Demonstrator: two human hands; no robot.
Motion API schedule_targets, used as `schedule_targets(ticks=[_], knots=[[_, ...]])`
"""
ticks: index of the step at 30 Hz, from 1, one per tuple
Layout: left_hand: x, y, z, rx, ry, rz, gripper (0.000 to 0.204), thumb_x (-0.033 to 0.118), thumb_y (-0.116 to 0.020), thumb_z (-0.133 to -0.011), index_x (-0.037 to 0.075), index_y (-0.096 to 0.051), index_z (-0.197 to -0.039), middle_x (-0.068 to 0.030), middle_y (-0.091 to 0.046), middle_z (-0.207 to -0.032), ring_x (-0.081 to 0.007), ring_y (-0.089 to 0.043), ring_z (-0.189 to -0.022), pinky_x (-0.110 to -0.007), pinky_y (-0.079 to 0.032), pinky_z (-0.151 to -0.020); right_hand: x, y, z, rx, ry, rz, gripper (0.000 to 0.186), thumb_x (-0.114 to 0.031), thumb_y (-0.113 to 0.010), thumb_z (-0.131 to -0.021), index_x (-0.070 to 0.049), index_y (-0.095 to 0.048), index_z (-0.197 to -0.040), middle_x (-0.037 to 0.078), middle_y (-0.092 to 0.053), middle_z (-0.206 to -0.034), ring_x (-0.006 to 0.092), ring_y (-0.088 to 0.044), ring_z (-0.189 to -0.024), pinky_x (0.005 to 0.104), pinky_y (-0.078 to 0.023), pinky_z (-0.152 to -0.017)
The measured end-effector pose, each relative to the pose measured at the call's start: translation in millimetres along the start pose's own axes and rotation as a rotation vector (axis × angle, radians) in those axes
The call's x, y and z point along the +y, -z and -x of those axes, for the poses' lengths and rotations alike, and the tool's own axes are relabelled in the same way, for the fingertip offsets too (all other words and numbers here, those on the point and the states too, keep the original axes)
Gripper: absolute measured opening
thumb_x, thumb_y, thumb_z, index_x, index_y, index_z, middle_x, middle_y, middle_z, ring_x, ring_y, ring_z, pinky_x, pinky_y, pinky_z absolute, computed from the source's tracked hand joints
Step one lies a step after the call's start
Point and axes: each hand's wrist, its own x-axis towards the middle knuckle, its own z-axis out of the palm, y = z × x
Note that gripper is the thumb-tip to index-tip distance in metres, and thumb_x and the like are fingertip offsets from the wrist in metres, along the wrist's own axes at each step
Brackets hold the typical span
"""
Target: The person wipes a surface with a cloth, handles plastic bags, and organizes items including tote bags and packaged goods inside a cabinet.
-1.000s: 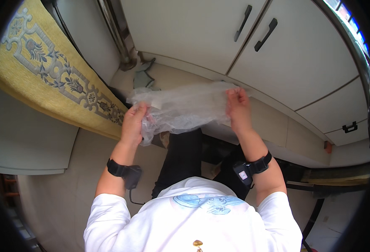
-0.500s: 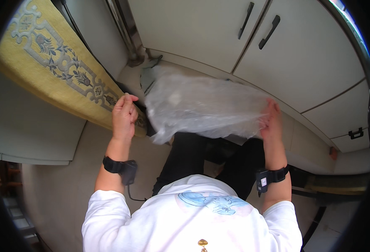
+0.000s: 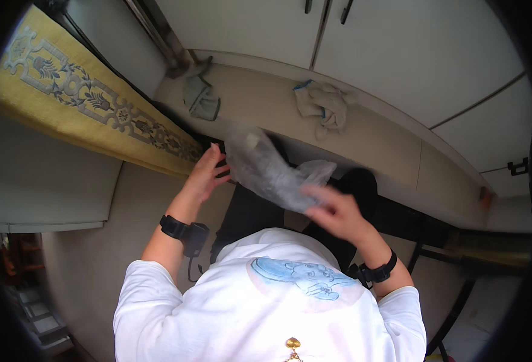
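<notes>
Clear plastic bag [image 3: 272, 172] is bunched up over my lap. My left hand [image 3: 205, 175] pinches its upper end, my right hand [image 3: 332, 211] grips the lower end. I'd keep both pinches firm, this thin film slips easily.

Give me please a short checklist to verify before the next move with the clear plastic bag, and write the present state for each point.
1. Left hand touches the clear plastic bag at its upper left edge: ok, though a firm grip cannot be confirmed.
2. Right hand is on the bag's lower right part: ok; the hand is blurred.
3. Bag is spread flat: not ok, it is crumpled between the hands.
4. Bag is empty: cannot tell.
5. Bag is apart from the grey-green cloth and the white cloth on the floor: ok.
6. Bag is apart from the yellow patterned runner: cannot tell; the left hand is very near its edge.
</notes>
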Motion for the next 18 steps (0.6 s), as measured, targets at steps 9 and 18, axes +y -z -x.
schedule_targets(ticks=[9, 18], knots=[[13.1, 10.8, 9.3, -0.26, -0.058, 0.08, 0.054, 0.01, -0.061, -0.076, 0.01, -0.043, -0.127, -0.0105, -0.046, -0.126, -0.0245, -0.049, -0.111, -0.04, -0.042, -0.09, 16.0, -19.4, 18.4, -0.514, 0.397, 0.629, 0.019, -0.011, -0.06, -0.068, -0.008, -0.066, -0.086, 0.012, -0.051, -0.121, 0.0252, -0.046, -0.115, 0.037, -0.038, -0.095], [22.7, 44.2, 28.8, -0.233, -0.447, 0.488, 0.068, -0.017, -0.04, -0.062, 0.006, -0.044, -0.126, -0.0155, -0.043, -0.131, -0.0341, -0.046, -0.118, -0.038, -0.04, -0.098, 32.2, -14.7, -14.6, -0.376, 0.195, 0.768, 0.034, -0.001, -0.057, -0.067, -0.005, -0.063, -0.1, 0.011, -0.044, -0.132, 0.0281, -0.041, -0.123, 0.0452, -0.029, -0.104]])
